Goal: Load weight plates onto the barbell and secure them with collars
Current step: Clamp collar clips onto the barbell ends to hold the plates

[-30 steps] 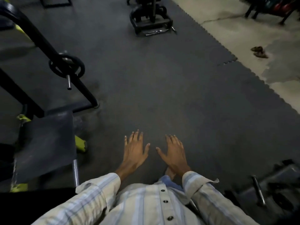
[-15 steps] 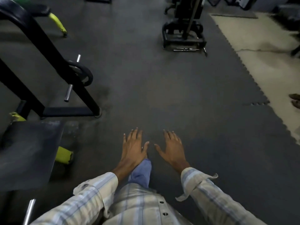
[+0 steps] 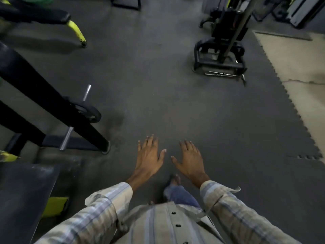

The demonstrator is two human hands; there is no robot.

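A: Starting at the far left, what's there?

B: A black slanted rack frame [image 3: 52, 101] with a steel peg [image 3: 66, 139] poking out low down, and one dark weight plate [image 3: 88, 111] sitting on it higher up. A padded bench [image 3: 24, 194] with yellow legs is in the near corner.

A: And the hands?

B: The left hand [image 3: 149, 159] and the right hand [image 3: 190, 160] are both flat, fingers spread, palms down, held just beside each other above the floor. Neither grips anything.

A: So how far along is the loading?

B: Barely begun, I'd say. No plate is being carried, I can't pick out any collars, and the only bar in sight is a short chrome one [image 3: 222, 74] lying bare at the foot of a black machine [image 3: 221, 48], well apart to the right.

A: The room?

B: Dim gym, dark rubber floor mats [image 3: 167, 103] with jigsaw edges, and pale concrete [image 3: 302, 67] beyond them on the right.
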